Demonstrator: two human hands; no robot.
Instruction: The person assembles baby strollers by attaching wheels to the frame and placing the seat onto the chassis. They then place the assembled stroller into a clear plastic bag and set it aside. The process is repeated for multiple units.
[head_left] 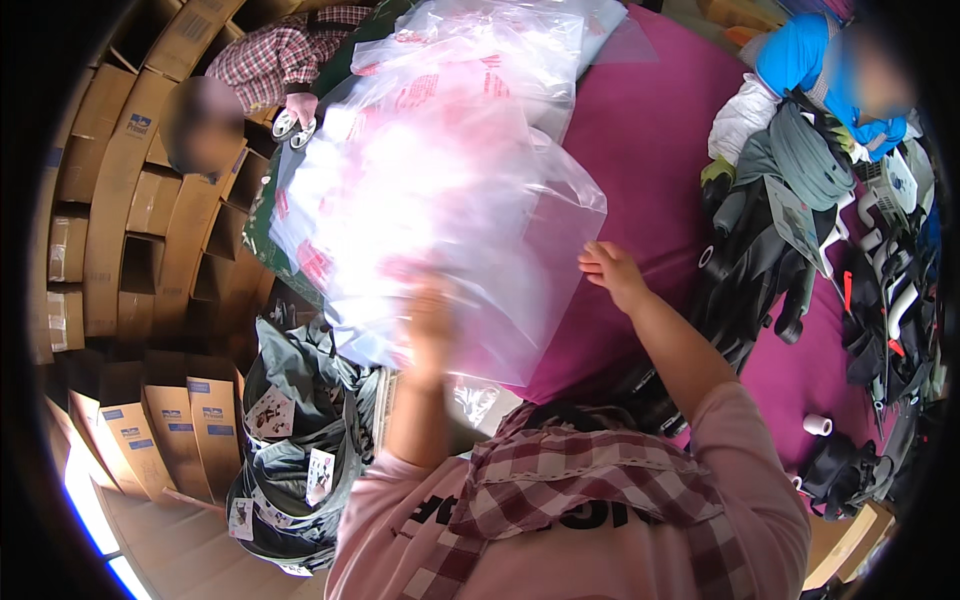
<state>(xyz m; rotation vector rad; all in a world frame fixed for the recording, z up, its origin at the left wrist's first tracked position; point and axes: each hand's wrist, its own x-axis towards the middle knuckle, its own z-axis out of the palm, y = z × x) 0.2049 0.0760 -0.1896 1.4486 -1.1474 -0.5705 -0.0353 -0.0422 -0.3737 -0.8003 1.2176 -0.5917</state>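
Note:
A pile of clear plastic bags with red printing lies across the purple-covered table, glaring white in its middle. My left hand is over the near part of the pile, smeared by motion, so its fingers do not show clearly. Just past the right edge of the top bag, my right hand hovers with its fingers loosely extended toward the plastic. Nothing shows in that hand, and a narrow gap seems to part it from the bag.
Cardboard boxes are stacked at the left. Folded dark grey fabric goods with picture cards stand at my near left. Black and grey parts crowd the purple cloth at right. Co-workers are at far left and far right.

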